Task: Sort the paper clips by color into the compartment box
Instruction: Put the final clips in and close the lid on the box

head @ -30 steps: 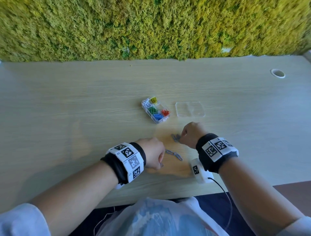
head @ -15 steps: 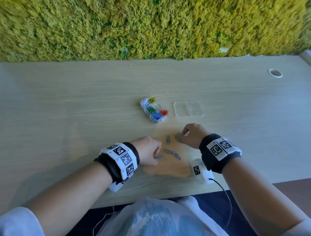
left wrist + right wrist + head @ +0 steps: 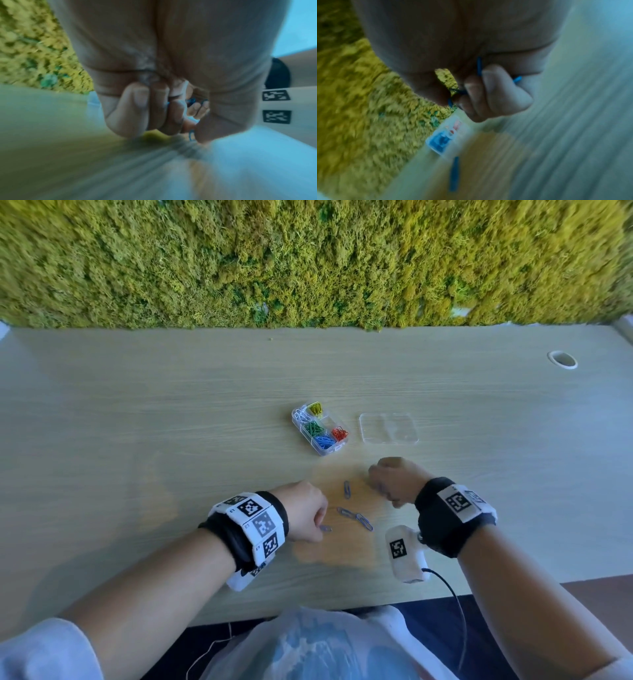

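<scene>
Moss (image 3: 308, 261) covers the wall behind my pale wood desk (image 3: 137, 422), which has a round cable hole (image 3: 562, 359) at its far right. Near the middle sits the clear box (image 3: 320, 430), open, with white, yellow, green, red and blue clips each in their own compartment. Its clear lid (image 3: 388, 429) lies flat just to the right, apart from the box.

My left hand (image 3: 303, 517) rests low on the desk with fingers curled into a loose fist. From the wrist view I can see blue clips (image 3: 192, 100) caught between the curled fingers and the thumb, and one clip (image 3: 325, 529) pokes out at the fingertips, against the desk. My right hand (image 3: 394, 479) is also curled, raised a little nearer the box; its wrist view shows blue wire (image 3: 479, 66) pinched under the fingers (image 3: 494, 83), with ends sticking out on both sides. That view is blurred, so I cannot count them.

Between my hands three loose clips lie on the desk: one single clip (image 3: 347, 489) pointing away from me, and a pair (image 3: 355, 518) lying end to end on a slant, nearer to me. Both wrists wear black bands with printed markers (image 3: 459, 503).
</scene>
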The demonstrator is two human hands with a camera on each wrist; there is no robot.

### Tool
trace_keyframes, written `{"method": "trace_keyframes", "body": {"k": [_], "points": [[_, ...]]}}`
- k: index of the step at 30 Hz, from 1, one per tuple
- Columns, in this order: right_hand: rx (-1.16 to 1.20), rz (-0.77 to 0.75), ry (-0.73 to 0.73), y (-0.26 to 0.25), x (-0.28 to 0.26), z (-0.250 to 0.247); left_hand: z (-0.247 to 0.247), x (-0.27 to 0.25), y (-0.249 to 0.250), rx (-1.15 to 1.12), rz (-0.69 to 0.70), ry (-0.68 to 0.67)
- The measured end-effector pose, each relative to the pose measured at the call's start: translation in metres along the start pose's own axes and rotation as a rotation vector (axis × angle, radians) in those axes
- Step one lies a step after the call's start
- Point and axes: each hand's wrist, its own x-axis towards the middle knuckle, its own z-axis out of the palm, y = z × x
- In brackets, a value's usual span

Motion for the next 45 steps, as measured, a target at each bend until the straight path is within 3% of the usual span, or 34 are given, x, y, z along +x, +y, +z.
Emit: {"method": "trace_keyframes", "body": {"k": [3,5,7,8,11,15,19,22,26,29,31,33,36,39,42,45], "points": [[0.747,0.056,-0.135,0.006,-0.004,-0.004,0.000,0.000,-0.008,-0.264,-0.013,-0.019],[1.024,0.031,-0.213,0.009,-0.009,-0.004,-0.001,-0.005,-0.010,-0.777,0.005,-0.076],[1.198,-0.021,-0.213,0.011,-0.010,-0.003,-0.006,-0.009,-0.011,-1.264,0.008,-0.063],[1.244,-0.042,-0.194,0.011,-0.010,-0.002,-0.009,-0.010,-0.012,-1.394,0.014,-0.034],[1.229,-0.034,-0.129,0.010,-0.009,-0.002,-0.013,-0.011,-0.014,-1.518,0.028,0.052],[0.906,0.050,-0.059,0.010,-0.005,-0.004,-0.009,-0.005,-0.016,-1.422,-0.043,0.103],[0.972,0.188,-0.144,0.010,-0.004,-0.001,-0.007,0.002,-0.015,-1.405,-0.108,0.111],[0.885,0.143,-0.128,0.009,-0.007,-0.002,-0.006,0.007,-0.014,-1.279,-0.115,0.113],[0.425,0.160,-0.145,0.004,-0.013,-0.001,-0.007,0.010,-0.009,-1.064,-0.062,0.049],[-0.126,0.243,-0.199,-0.008,-0.017,-0.003,-0.009,0.012,-0.004,-0.964,-0.055,0.007],[-0.385,0.215,-0.182,-0.011,-0.016,-0.006,-0.008,0.014,-0.002,-0.918,-0.077,-0.021],[-0.355,0.205,-0.227,-0.013,-0.013,-0.007,-0.007,0.016,-0.001,-0.867,-0.106,-0.038],[-0.011,0.266,-0.267,-0.017,-0.011,-0.011,-0.008,0.015,0.001,-0.820,-0.129,-0.041],[-0.160,0.270,-0.291,-0.017,-0.010,-0.012,-0.009,0.012,0.000,-0.745,-0.155,-0.015],[-0.041,0.251,-0.353,-0.019,-0.010,-0.014,-0.010,0.010,0.001,-0.664,-0.153,0.013],[-0.164,0.239,-0.335,-0.023,-0.012,-0.011,-0.011,0.008,0.004,-0.503,-0.126,0.034]]}}
